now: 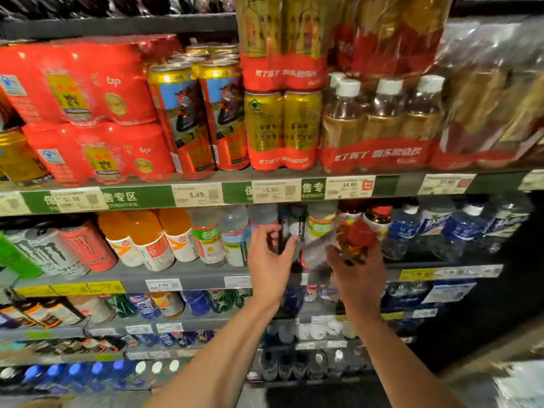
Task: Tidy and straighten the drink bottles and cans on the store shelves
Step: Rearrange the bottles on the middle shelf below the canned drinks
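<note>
Your right hand [357, 275] grips a red-capped amber bottle [353, 241], tilted toward you, just in front of the middle shelf [188, 275]. Your left hand [269, 260] hangs beside it with fingers loosely spread, holding nothing, near the clear bottles [235, 234] standing on that shelf.

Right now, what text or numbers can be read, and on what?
"5.49": shelf price tag
"14.90": price tag
"31.90": price tag
"售专区": green shelf strip
"top": red can multipack
"MONSTER", partly: white can
Bottle labels and lower tags: too blurred.
</note>
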{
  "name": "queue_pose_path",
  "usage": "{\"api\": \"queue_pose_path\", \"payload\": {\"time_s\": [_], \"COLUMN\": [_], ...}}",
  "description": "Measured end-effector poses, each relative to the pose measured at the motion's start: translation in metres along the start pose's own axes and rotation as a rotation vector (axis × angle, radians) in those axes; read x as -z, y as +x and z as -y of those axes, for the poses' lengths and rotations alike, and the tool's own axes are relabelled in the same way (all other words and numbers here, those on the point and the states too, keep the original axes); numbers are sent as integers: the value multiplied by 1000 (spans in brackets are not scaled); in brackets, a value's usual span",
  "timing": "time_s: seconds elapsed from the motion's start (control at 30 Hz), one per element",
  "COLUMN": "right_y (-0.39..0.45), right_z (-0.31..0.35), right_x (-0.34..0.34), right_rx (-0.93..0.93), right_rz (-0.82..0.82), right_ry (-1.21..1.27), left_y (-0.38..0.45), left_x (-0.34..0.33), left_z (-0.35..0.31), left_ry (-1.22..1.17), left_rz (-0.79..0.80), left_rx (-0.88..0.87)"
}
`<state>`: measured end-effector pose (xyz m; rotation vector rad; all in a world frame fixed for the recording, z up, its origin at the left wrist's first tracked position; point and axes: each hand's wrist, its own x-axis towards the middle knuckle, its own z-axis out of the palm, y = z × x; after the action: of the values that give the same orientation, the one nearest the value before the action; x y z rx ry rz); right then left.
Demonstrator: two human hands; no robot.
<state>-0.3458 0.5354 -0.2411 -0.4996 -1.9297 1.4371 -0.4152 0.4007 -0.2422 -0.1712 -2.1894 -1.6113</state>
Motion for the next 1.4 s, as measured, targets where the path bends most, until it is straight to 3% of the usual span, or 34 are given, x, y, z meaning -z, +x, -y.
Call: {"api": "queue_pose_path", "payload": {"time_s": [0.13, 0.37, 0.6, 0.77, 1.03, 1.2, 1.4], "right_y": [14, 34, 48, 53, 57, 56, 63], "right_z": [-7, -32, -47, -50, -40, -23, -18], "right_x": [38, 89, 107, 100, 62, 24, -20], "right_rx": [-14, -102, -112, -80, -65, 86, 233], "right_rz": [-16, 103, 163, 199, 313, 299, 234], "right_ry": [42, 139, 124, 151, 91, -55, -333], "left_y": [-1, 5, 3, -3, -44, -49, -37], "left_x": [-48, -104, -117, -107, -65, -28, 22], "left_z": [-10, -21, -22, -20, -14, -14, -3], "left_ry": [43, 93, 160, 203, -13, -80, -129], "left_rz": [125, 44, 3, -46, -197, -236, -159], "left_rx": [89, 186, 221, 213, 264, 267, 276]}}
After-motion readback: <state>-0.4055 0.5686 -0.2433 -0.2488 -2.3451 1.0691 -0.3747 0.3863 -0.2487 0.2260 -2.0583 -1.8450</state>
